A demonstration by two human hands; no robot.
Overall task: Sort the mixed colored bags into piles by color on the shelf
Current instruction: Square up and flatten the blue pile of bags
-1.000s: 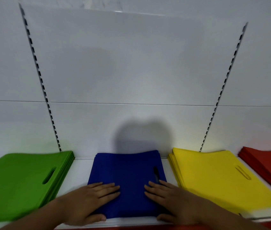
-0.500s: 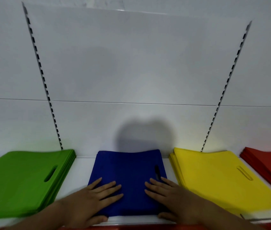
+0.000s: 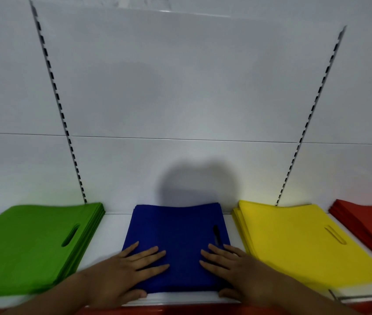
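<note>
The head view shows the left hand (image 3: 125, 272) and right hand (image 3: 235, 271) spread flat on the blue pile (image 3: 178, 228), with green pile (image 3: 28, 246), yellow pile (image 3: 294, 237) and red pile (image 3: 371, 221) already separate, so sorting seems nearly finished

Shop-type display unit: white shelf (image 3: 112, 228) with white back panels (image 3: 180, 87), two slotted metal uprights (image 3: 66, 130) for brackets, red trim along the shelf's front edge (image 3: 180, 310); colored bag piles laid out like stock.

Left hand (image 3: 125, 272): bare, five fingers in view.
Right hand (image 3: 232, 269): bare, thumb and fingers in view.
Left forearm (image 3: 50, 298): bare.
Right forearm (image 3: 305, 294): bare.
</note>
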